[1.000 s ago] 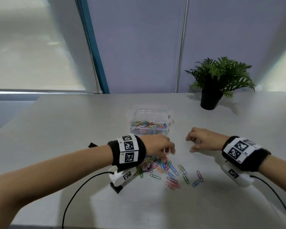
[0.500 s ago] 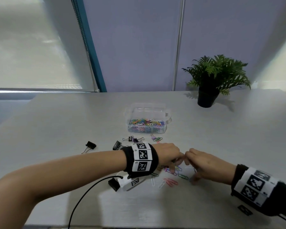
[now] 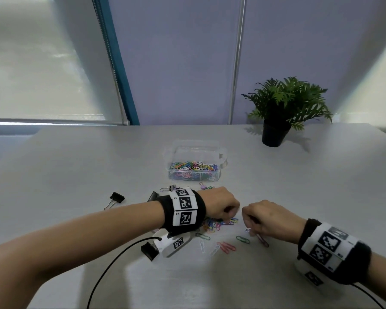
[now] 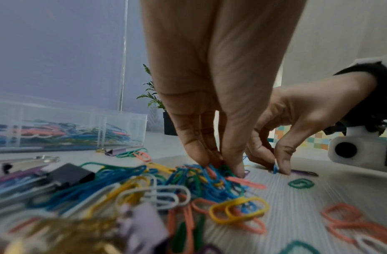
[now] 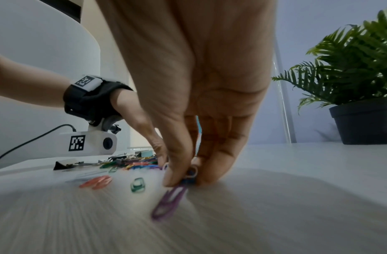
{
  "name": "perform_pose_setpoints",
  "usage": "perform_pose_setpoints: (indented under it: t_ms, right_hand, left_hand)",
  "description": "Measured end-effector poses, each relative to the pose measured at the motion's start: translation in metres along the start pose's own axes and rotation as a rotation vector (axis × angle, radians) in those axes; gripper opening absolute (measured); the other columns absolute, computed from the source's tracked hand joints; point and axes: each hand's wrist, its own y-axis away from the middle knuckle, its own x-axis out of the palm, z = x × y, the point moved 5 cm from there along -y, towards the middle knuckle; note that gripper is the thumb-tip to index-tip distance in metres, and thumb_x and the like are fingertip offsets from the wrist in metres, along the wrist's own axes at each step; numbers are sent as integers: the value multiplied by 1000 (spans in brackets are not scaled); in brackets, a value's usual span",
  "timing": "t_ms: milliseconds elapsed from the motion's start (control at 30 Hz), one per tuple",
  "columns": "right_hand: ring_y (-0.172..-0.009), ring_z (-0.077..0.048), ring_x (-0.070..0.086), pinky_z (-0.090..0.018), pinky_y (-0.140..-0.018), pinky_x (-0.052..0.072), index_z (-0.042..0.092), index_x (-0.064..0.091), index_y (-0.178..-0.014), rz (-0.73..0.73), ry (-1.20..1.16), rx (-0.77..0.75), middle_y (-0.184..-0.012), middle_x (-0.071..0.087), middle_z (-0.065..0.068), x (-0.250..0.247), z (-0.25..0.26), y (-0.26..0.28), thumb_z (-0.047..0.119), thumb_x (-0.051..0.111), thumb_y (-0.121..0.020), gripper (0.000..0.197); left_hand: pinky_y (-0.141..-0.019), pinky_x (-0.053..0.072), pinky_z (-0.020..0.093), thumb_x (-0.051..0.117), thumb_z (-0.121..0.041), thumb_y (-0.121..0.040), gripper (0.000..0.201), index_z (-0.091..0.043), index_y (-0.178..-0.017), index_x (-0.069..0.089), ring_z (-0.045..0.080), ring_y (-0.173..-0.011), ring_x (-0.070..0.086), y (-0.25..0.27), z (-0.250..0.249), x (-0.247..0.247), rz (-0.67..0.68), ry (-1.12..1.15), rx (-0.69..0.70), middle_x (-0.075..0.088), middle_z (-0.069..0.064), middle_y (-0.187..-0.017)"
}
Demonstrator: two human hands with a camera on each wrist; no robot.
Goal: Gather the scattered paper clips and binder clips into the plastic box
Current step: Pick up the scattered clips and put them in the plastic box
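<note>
The left hand (image 3: 221, 205) pinches into a tangled heap of coloured paper clips (image 4: 212, 178) directly under its fingertips. The right hand (image 3: 263, 219), just beside it, pinches a few clips against the table, with a purple paper clip (image 5: 169, 201) trailing from its fingers. These clips look light, thin and slippery on the smooth top, and likely snag together, so a bunch is best pinched at the heap's thick middle. A black binder clip (image 3: 116, 197), stiffer and chunkier, lies beyond the left wrist. The clear plastic box (image 3: 195, 148), part filled, stands farther ahead of both hands.

Office desk (image 3: 76, 175) (potted plant (image 3: 283, 108), blinds (image 3: 31, 63)).
</note>
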Motion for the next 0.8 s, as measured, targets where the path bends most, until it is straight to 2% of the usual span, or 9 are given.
perform_pose_setpoints:
  t_ms: [133,267,367,467,533,600,733,800]
  right_hand:
    - [-57,1,46,-25,-62,40,33,39,-63,-6,-34,-17,-62,54,12,-5,-1,-3,11,57,-80,33]
    - [-58,3,56,-21,-63,45,23,57,-76,-59,-129,41,-70,65,3,-24,-13,1,9,62,-78,15]
    - [-57,6,56,-20,-62,45,19,61,-80,8,-151,98,-68,66,4,-23,-16,14,8,63,-75,12]
    - [-62,1,52,-17,-61,39,24,53,-73,83,-128,145,-67,57,11,-2,-12,24,10,64,-74,18]
    - [-76,-10,50,-20,-64,37,27,45,-66,71,-103,169,-71,54,12,8,-12,24,12,66,-73,27]
    - [-79,-12,49,-23,-66,38,28,45,-64,71,-80,177,-72,54,12,10,-14,21,12,68,-72,29]
    - [-66,0,47,-25,-66,42,29,49,-61,113,-87,126,-66,54,12,8,-14,17,15,73,-68,29]
    - [-63,2,47,-31,-69,46,30,47,-59,119,-66,82,-65,55,12,8,-11,14,16,73,-68,31]
  left_hand:
    - [-65,37,27,63,-7,-79,7,-4,-84,62,16,-71,47,-2,-2,-3,-6,-2,10,66,13,-84]
    - [-62,32,24,62,-10,-81,7,-5,-85,60,17,-69,46,0,1,-11,-56,28,-3,64,11,-81]
    - [-62,31,22,65,-14,-81,13,-4,-88,60,15,-72,47,2,7,-19,-67,86,-12,64,10,-86]
    - [-67,38,20,64,-12,-83,11,-5,-90,59,13,-73,52,4,19,-25,-79,151,-53,64,6,-85]
    - [-67,47,26,63,-10,-84,7,-11,-85,56,6,-62,57,6,29,-30,-80,278,-96,60,-4,-74]
    - [-64,53,28,64,-8,-84,12,-13,-81,53,-4,-50,57,10,39,-37,-106,396,-122,57,-8,-68]
    - [-61,54,22,66,-10,-83,23,-24,-73,52,10,-58,59,21,58,-53,-173,431,-143,57,-5,-71]
    - [-59,54,19,66,-8,-83,23,-24,-73,53,10,-58,58,27,69,-59,-203,468,-167,56,-3,-72]
